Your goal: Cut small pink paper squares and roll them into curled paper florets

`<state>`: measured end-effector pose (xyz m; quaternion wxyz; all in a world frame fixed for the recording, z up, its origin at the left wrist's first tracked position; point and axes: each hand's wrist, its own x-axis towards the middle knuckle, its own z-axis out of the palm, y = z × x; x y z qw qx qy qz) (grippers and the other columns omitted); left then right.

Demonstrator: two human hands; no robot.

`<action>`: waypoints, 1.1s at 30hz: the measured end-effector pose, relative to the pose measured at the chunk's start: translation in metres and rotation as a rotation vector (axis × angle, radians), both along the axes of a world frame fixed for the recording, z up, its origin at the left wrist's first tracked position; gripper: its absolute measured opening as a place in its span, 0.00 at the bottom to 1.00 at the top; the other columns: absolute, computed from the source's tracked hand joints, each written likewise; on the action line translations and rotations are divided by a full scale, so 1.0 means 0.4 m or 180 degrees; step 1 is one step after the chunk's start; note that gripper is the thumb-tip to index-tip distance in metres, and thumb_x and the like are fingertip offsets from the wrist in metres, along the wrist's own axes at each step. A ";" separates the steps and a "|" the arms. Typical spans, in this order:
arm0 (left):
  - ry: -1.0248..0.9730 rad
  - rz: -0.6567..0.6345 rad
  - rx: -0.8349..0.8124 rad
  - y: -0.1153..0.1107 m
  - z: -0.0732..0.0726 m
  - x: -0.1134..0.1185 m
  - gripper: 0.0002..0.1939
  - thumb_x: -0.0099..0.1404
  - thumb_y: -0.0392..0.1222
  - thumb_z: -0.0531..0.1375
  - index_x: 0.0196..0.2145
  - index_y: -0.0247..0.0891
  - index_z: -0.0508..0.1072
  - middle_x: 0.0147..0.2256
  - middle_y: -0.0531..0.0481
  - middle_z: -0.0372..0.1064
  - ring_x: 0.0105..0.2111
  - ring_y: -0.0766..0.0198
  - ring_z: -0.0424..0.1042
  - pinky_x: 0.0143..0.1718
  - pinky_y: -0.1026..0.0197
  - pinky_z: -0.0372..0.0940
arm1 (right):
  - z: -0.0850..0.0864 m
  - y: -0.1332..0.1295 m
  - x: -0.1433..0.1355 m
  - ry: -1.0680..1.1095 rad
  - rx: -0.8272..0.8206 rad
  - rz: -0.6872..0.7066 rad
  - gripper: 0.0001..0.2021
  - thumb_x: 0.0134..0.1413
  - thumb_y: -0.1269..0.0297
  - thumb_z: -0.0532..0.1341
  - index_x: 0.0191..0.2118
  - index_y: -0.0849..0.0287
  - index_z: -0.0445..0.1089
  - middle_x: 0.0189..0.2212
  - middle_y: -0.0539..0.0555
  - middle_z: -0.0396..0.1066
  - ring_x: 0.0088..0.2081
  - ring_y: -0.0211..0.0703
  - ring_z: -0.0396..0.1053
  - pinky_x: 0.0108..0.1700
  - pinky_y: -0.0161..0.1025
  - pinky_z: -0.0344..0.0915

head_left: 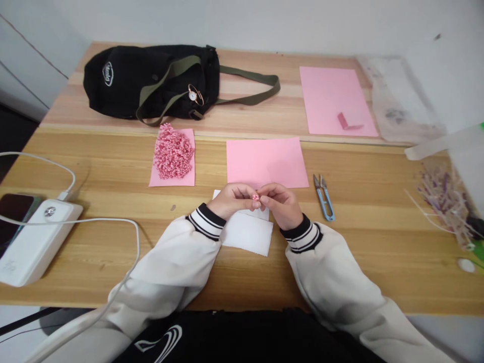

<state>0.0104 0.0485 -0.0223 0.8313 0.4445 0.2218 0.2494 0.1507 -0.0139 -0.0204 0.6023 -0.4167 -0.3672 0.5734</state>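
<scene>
My left hand (239, 197) and my right hand (280, 201) meet at the fingertips over the near middle of the table. Pinched between them is a small bunch of pink flower stamens (256, 197), mostly hidden by the fingers. Both hands are closed on it. Beneath them lie white paper pieces (249, 233). A pink paper sheet (266, 159) lies just beyond the hands. To the left, a heap of pink stamens (173, 152) rests on a smaller pink paper (189, 176). Blue-handled thread snips (325, 199) lie right of my right hand, blades pointing away.
A black bag (124, 83) with green straps and a wristwatch (193, 95) lies at the back. Another pink sheet (333, 96) is back right. A white power bank (41, 242), cable and phone (13, 217) sit left; dried purple flowers (446, 201) lie right.
</scene>
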 end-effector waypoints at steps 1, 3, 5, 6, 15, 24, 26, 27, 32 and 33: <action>0.0020 0.0002 0.0008 0.000 0.000 0.000 0.11 0.44 0.39 0.69 0.22 0.31 0.72 0.21 0.52 0.71 0.24 0.68 0.70 0.26 0.66 0.62 | 0.000 0.000 0.000 -0.0006 0.0003 -0.0002 0.07 0.40 0.64 0.67 0.29 0.57 0.72 0.20 0.47 0.70 0.19 0.29 0.62 0.22 0.31 0.58; 0.0042 0.0006 0.0021 -0.001 0.001 0.000 0.11 0.44 0.39 0.69 0.22 0.31 0.72 0.20 0.52 0.71 0.24 0.69 0.70 0.26 0.67 0.62 | -0.001 -0.001 0.001 -0.0013 0.0014 0.0006 0.07 0.40 0.64 0.67 0.29 0.57 0.72 0.21 0.47 0.70 0.19 0.29 0.62 0.22 0.31 0.58; 0.0048 0.0008 0.0031 -0.001 0.002 0.000 0.10 0.44 0.39 0.69 0.22 0.31 0.72 0.20 0.52 0.71 0.23 0.70 0.69 0.26 0.67 0.62 | -0.002 -0.001 0.002 -0.0020 0.0034 0.0019 0.06 0.40 0.64 0.67 0.29 0.57 0.72 0.21 0.47 0.70 0.19 0.29 0.62 0.22 0.31 0.58; 0.0058 0.0007 0.0035 -0.001 0.002 0.000 0.10 0.44 0.39 0.69 0.22 0.31 0.73 0.20 0.52 0.71 0.23 0.70 0.69 0.25 0.67 0.62 | -0.002 -0.001 0.002 -0.0025 0.0042 0.0029 0.06 0.41 0.64 0.67 0.29 0.57 0.72 0.21 0.47 0.70 0.19 0.29 0.62 0.22 0.31 0.58; 0.0156 -0.0024 0.0080 -0.002 0.008 0.001 0.11 0.43 0.39 0.69 0.22 0.31 0.73 0.19 0.53 0.69 0.21 0.73 0.66 0.24 0.69 0.61 | -0.001 0.000 0.005 -0.0063 0.0007 0.0074 0.07 0.39 0.62 0.68 0.28 0.57 0.73 0.22 0.48 0.72 0.20 0.30 0.63 0.23 0.32 0.60; 0.0297 -0.0061 0.0088 -0.004 0.014 0.002 0.13 0.41 0.40 0.69 0.21 0.31 0.72 0.17 0.55 0.67 0.19 0.74 0.64 0.23 0.68 0.60 | -0.002 -0.003 0.007 -0.0102 -0.0044 0.0094 0.07 0.38 0.62 0.68 0.27 0.56 0.74 0.24 0.49 0.73 0.23 0.33 0.65 0.25 0.34 0.63; 0.0313 -0.0073 0.0071 -0.004 0.015 0.002 0.13 0.41 0.41 0.70 0.21 0.31 0.71 0.17 0.55 0.67 0.19 0.73 0.64 0.23 0.68 0.60 | -0.002 -0.003 0.007 -0.0096 -0.0073 0.0087 0.07 0.37 0.62 0.68 0.27 0.56 0.74 0.24 0.49 0.73 0.24 0.33 0.67 0.26 0.34 0.64; 0.0322 -0.0080 0.0064 -0.004 0.015 0.003 0.13 0.40 0.41 0.70 0.21 0.31 0.71 0.17 0.55 0.67 0.19 0.73 0.64 0.23 0.67 0.60 | -0.001 -0.003 0.007 -0.0082 -0.0076 0.0087 0.07 0.37 0.62 0.68 0.26 0.56 0.74 0.24 0.49 0.73 0.24 0.34 0.67 0.26 0.34 0.64; 0.0313 -0.0095 0.0092 -0.003 0.016 0.003 0.13 0.41 0.41 0.69 0.21 0.31 0.71 0.17 0.55 0.67 0.19 0.73 0.63 0.24 0.67 0.60 | 0.002 -0.001 0.007 -0.0016 0.0008 0.0132 0.05 0.38 0.64 0.68 0.26 0.56 0.74 0.23 0.49 0.73 0.24 0.33 0.68 0.27 0.34 0.66; 0.0309 -0.0103 0.0099 -0.003 0.017 0.003 0.13 0.41 0.41 0.69 0.21 0.31 0.71 0.17 0.55 0.67 0.19 0.73 0.63 0.24 0.67 0.60 | 0.003 0.000 0.007 -0.0011 0.0017 0.0136 0.06 0.37 0.64 0.68 0.26 0.56 0.74 0.23 0.49 0.73 0.24 0.33 0.68 0.28 0.34 0.66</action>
